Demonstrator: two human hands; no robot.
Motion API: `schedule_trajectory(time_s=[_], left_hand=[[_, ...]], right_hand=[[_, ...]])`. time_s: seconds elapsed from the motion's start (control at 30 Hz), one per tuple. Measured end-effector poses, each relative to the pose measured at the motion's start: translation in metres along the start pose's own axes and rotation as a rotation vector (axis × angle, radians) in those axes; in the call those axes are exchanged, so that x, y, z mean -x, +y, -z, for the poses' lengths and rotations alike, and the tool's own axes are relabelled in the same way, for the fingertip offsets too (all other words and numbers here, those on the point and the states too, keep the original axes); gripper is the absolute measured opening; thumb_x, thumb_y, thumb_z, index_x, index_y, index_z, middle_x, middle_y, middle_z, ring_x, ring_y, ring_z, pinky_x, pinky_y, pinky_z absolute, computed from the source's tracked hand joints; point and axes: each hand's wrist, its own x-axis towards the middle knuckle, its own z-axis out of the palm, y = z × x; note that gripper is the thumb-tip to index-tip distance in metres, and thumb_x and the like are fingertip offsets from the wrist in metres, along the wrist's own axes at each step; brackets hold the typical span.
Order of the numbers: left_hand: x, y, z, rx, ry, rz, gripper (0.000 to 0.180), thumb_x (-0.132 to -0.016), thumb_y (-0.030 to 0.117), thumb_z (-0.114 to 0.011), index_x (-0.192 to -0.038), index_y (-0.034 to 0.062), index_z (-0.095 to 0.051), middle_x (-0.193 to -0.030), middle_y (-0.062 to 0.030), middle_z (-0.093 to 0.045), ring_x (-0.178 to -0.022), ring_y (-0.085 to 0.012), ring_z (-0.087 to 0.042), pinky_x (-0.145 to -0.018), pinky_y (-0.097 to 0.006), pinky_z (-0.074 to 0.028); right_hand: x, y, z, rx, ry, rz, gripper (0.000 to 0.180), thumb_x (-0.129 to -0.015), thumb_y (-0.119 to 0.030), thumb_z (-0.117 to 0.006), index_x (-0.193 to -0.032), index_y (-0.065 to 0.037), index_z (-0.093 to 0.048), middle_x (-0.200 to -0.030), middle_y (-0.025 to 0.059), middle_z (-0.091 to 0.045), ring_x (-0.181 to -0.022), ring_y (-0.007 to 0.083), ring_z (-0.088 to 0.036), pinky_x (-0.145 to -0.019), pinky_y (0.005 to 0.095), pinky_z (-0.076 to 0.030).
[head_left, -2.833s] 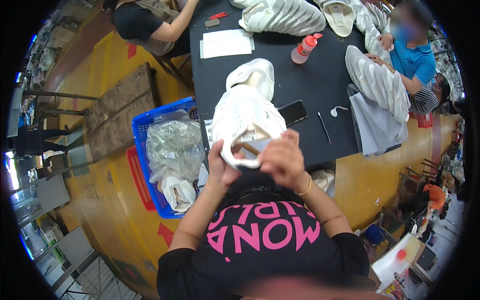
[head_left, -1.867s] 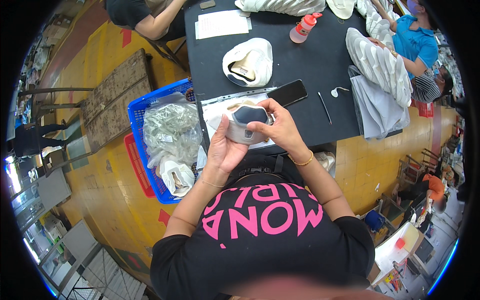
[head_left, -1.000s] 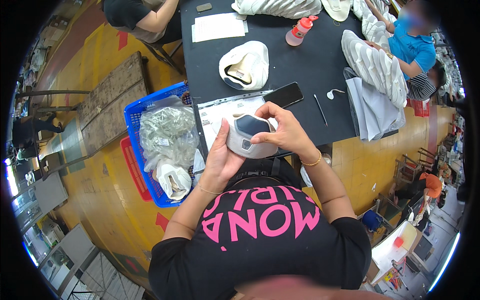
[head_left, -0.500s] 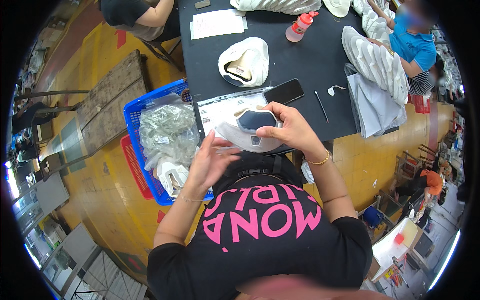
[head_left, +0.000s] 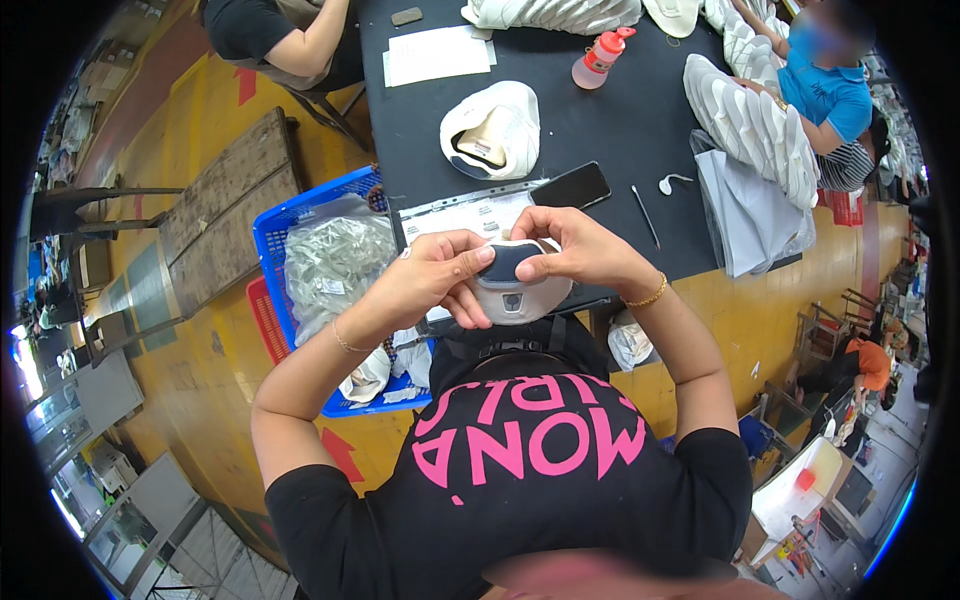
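Holding one white cap (head_left: 515,290) at table edge, both hands pinching its dark front patch (head_left: 508,262): left hand (head_left: 435,280) from 9 o'clock, right hand (head_left: 575,250) from 3 o'clock, fingertips pressed together on it. Patch looks seated; pressing apparently unfinished. One more cap (head_left: 490,128) lies at 12 o'clock. One phone (head_left: 570,185), one red-capped bottle (head_left: 597,60), one blue crate (head_left: 300,290) at 9 o'clock.

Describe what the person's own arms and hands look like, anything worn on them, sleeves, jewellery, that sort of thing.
Both forearms are bare and both hands ungloved. The left hand has a thin bracelet at the wrist. The right hand has a gold-coloured beaded bracelet at its wrist. Short black sleeves of a black T-shirt with pink lettering end above the elbows. No rings or watch can be made out.
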Motion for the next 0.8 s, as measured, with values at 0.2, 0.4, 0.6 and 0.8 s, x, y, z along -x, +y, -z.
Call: schedule_trajectory(time_s=[0.2,0.4,0.6,0.8], left_hand=[[0.010,0.006,-0.006,-0.094,0.008,-0.004,0.035,-0.096,0.031,-0.056,-0.104,-0.0037,-0.056,-0.067,-0.0084,-0.063,-0.043,-0.0153,-0.061,-0.036,-0.022,-0.045],[0.025,0.009,-0.014,-0.211,0.062,0.021,0.031,-0.095,0.028,-0.058,-0.096,-0.0031,-0.060,-0.065,-0.0053,-0.061,-0.037,-0.0110,-0.055,-0.033,-0.021,-0.038],[0.022,-0.001,-0.015,0.035,-0.153,-0.010,0.030,-0.096,0.028,-0.057,-0.098,-0.0019,-0.060,-0.058,-0.0028,-0.057,-0.035,-0.0082,-0.051,-0.031,-0.020,-0.031],[0.023,-0.006,-0.017,-0.115,0.053,-0.002,0.033,-0.096,0.032,-0.056,-0.097,-0.0006,-0.060,-0.056,-0.0017,-0.056,-0.034,-0.0077,-0.049,-0.032,-0.019,-0.030]], right_hand=[[0.003,-0.002,-0.006,0.073,-0.020,0.060,0.043,-0.070,-0.034,-0.084,-0.095,-0.004,-0.065,-0.087,0.0002,-0.063,-0.085,0.0100,-0.056,-0.078,0.0257,-0.044],[0.018,-0.011,-0.016,0.137,0.007,0.099,0.038,-0.072,-0.031,-0.082,-0.093,-0.004,-0.066,-0.086,0.0016,-0.064,-0.085,0.0116,-0.057,-0.079,0.0258,-0.043],[0.022,-0.006,-0.025,-0.048,-0.092,0.362,0.024,-0.077,-0.016,-0.077,-0.093,-0.003,-0.064,-0.087,0.0040,-0.064,-0.084,0.0144,-0.058,-0.077,0.0264,-0.043],[0.020,-0.009,-0.016,0.204,0.012,0.282,0.029,-0.074,-0.021,-0.080,-0.091,-0.003,-0.064,-0.085,0.0020,-0.063,-0.082,0.0136,-0.058,-0.076,0.0262,-0.044]])
